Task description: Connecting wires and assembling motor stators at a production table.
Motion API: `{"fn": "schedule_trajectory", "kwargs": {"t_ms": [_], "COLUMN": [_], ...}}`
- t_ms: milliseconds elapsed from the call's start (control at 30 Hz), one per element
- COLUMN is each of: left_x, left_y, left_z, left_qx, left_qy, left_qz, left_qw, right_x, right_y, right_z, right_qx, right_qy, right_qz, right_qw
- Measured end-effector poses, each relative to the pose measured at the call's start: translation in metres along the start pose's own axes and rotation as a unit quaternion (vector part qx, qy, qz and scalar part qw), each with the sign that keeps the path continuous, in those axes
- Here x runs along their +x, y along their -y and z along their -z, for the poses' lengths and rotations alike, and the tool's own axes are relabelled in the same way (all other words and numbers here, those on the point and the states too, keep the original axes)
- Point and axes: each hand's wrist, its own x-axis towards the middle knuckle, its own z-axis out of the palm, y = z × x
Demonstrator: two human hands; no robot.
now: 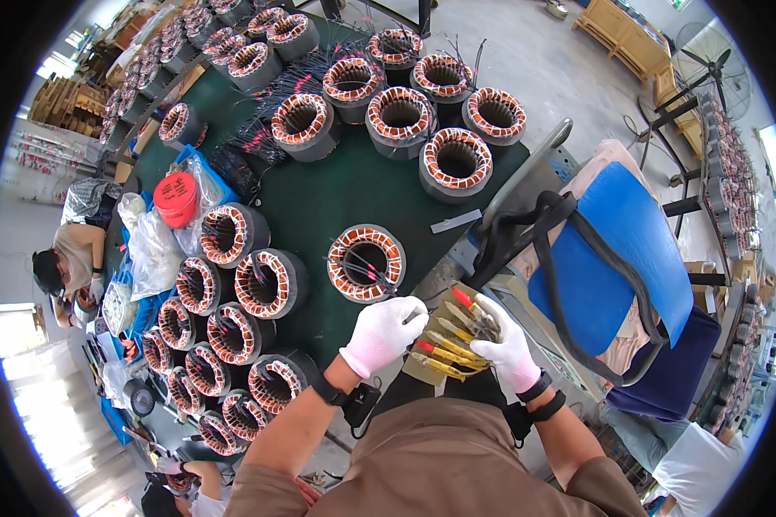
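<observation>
My left hand [386, 334], in a white glove, is closed with its fingertips pinched together; what is in them, if anything, I cannot make out. Just beyond it a wound motor stator [343, 274] with orange windings and white lacing lies on the green table, its dark leads [372, 277] reaching toward this hand. My right hand [507, 346], gloved too, closes around the near right side of a bundle of metal clips with yellow and red sleeves [448, 338]. The clips fan out leftward in front of my body, over a tan board.
Several stators [272, 284] crowd the table's left side, and more [457, 164] stand along its far side. A red tub [176, 200] sits among plastic bags. At right are a blue sheet [616, 250] and a black hose [547, 250]. Other people work at left and lower right.
</observation>
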Motion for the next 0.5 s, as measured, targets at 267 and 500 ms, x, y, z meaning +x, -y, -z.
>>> {"fn": "schedule_trajectory", "kwargs": {"t_ms": [267,500], "left_x": [-0.004,-0.005], "left_y": [0.002,0.004], "left_z": [-0.001,-0.001], "left_qx": [0.032,0.011], "left_qy": [-0.018,-0.010], "left_qz": [-0.041,-0.040], "left_qw": [0.998,0.999], "right_x": [-0.001,-0.001], "right_y": [0.006,0.007], "right_z": [-0.007,-0.003], "right_qx": [-0.029,-0.031], "right_qy": [-0.014,0.002], "right_qz": [-0.007,-0.014], "right_qw": [0.999,0.999]}}
